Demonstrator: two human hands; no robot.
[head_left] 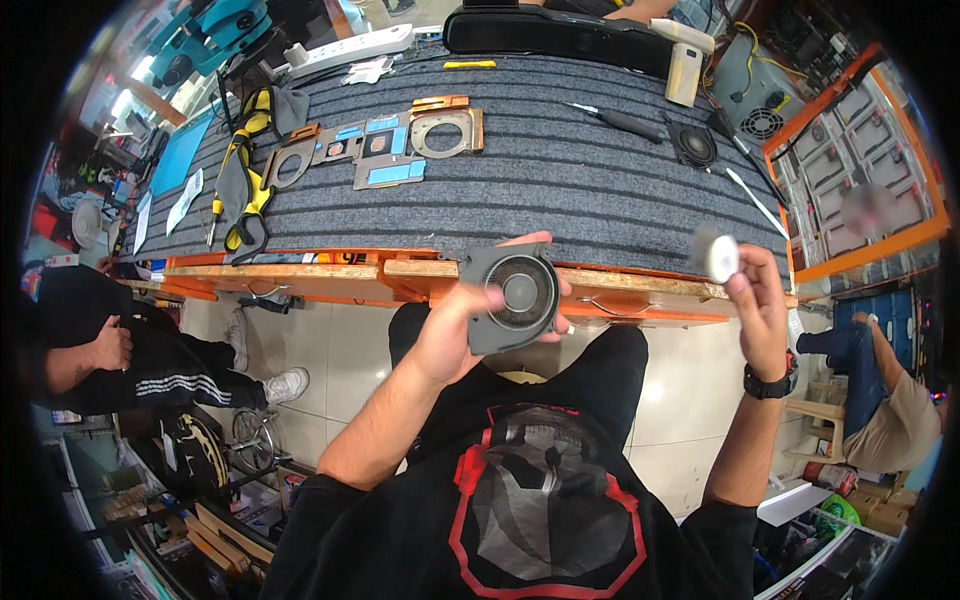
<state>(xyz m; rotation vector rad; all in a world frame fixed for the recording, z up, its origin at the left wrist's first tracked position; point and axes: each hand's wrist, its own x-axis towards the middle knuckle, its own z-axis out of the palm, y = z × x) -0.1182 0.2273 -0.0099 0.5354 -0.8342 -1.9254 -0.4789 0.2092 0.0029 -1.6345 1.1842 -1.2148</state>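
Fan [520,293] sat clamped in our left hand [462,335] over open floor beyond the bench edge [300,272]; our right hand [757,300] pinched a blurred white brush [718,256]. We judged any loosened grip could drop it.

Two hands are seen: the left hand [455,330] holds one grey laptop fan [512,297], the right hand [760,300] one small white round object [718,257]. On the one bench [560,190], one copper heatsink assembly [375,145], one screwdriver [620,122], one small black round speaker [694,146] and one white power strip [350,47] are counted.
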